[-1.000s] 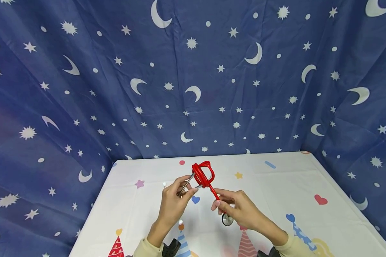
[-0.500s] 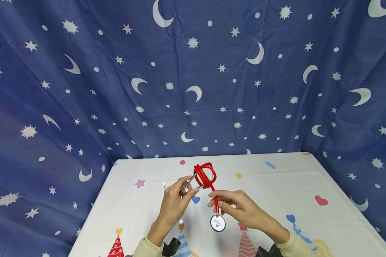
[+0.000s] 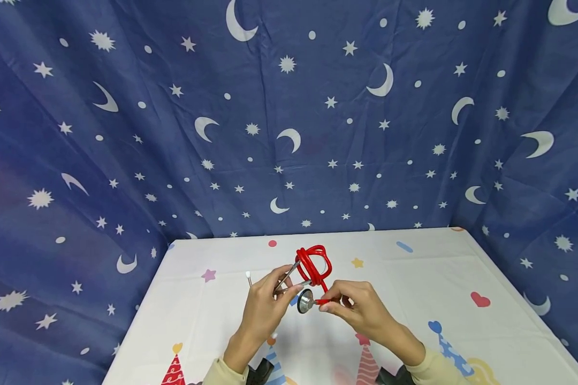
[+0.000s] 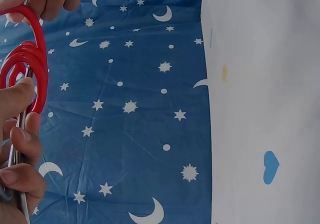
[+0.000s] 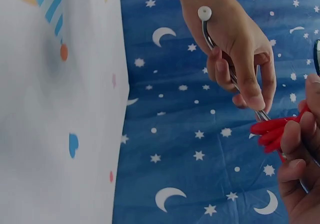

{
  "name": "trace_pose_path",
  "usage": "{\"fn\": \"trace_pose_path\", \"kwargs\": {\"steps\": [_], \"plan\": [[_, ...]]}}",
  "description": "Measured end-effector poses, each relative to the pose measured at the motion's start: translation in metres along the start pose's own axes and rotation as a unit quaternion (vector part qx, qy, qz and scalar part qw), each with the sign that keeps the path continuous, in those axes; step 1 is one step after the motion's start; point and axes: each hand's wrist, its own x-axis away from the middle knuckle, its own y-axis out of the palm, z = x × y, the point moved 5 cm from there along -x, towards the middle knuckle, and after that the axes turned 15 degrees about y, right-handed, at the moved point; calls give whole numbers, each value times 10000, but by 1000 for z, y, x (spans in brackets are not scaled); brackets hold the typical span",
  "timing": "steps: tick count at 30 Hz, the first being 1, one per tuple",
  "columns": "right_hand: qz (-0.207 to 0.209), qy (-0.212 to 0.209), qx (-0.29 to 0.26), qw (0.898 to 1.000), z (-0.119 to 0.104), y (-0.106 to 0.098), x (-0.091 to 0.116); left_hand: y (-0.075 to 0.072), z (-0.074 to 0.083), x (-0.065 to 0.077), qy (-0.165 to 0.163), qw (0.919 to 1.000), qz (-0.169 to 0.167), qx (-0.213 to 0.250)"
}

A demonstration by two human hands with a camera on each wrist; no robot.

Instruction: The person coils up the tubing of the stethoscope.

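A stethoscope is held up above the table, its red tubing wound in loops round the metal ear tubes. My left hand grips those metal tubes below the loops. One white ear tip sticks out behind that hand in the right wrist view. With thumb and fingers, my right hand pinches the tubing's end beside the round chest piece. The chest piece points left, close to the left fingertips. In the left wrist view, the loops show only at the left edge.
A white tablecloth printed with hearts, stars and party hats covers the table. Behind it hangs a blue curtain with moons and stars.
The chest piece has turned from hanging below my right hand to pointing left. My right fingers have shifted their pinch on the tubing. The coil has moved slightly right.
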Motion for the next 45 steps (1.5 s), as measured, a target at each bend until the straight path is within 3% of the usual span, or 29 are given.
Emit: {"fn": "trace_pose_path", "kwargs": {"steps": [6, 11, 15, 18, 23, 31, 36, 40, 45], "plan": [[13, 617, -587, 9964, 2, 3, 3, -1, 5, -1, 97, 9999, 44, -66], [-224, 1147, -1366, 9837, 5, 8, 5, -1, 8, -1, 203, 9996, 175, -91], [-369, 1180, -2083, 9702, 6, 11, 6, 0, 9, -1, 256, 9993, 232, -158], [-285, 1066, -2340, 9659, 4, 11, 6, 1, 9, -1, 241, 9992, 242, -196], [-56, 1012, -2402, 9654, 6, 10, 8, 1, 10, -2, 272, 9989, 266, -267], [15, 1972, -2244, 9543, 11, 7, 5, 2, 15, -4, 734, 9949, 147, -676], [222, 2888, -2251, 9303, 17, 6, 4, 2, 21, -7, 1259, 9869, 109, -1008], [616, 3501, -2220, 9080, 23, 5, 7, 2, 23, -7, 1475, 9819, 9, -1186], [1047, 3943, -1899, 8930, 31, 4, 10, 2, 24, -6, 1688, 9746, -70, -1468]]}}
